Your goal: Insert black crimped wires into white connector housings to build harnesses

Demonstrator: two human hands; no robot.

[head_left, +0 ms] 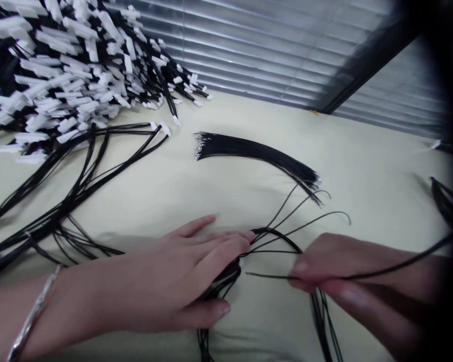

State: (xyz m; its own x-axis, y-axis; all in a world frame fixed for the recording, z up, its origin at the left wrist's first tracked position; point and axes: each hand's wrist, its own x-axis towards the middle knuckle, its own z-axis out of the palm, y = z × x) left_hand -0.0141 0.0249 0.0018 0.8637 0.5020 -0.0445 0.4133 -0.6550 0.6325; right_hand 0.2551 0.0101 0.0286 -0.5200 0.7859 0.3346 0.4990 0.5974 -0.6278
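Note:
My left hand [196, 266], with a silver bracelet [33, 314] at its wrist, closes over a bunch of black wires [226, 276] on the pale table. Several thin wire ends fan out to the right from under its fingers. At the right, my right hand [335, 271] pinches a single black wire [268, 275] between thumb and fingers. The tip of that wire points left and ends just right of the bunch. More black wires [320, 317] hang below my right hand. Above both hands lies a curved bundle of loose black wires [249, 148] with bare metal ends.
A large heap of black cables with white connectors [68, 80] fills the upper left of the table [154, 191]. Connected cables [71, 196] stretch along the left side. Behind the table are window blinds [249, 50]. A dark blurred shape covers the right edge.

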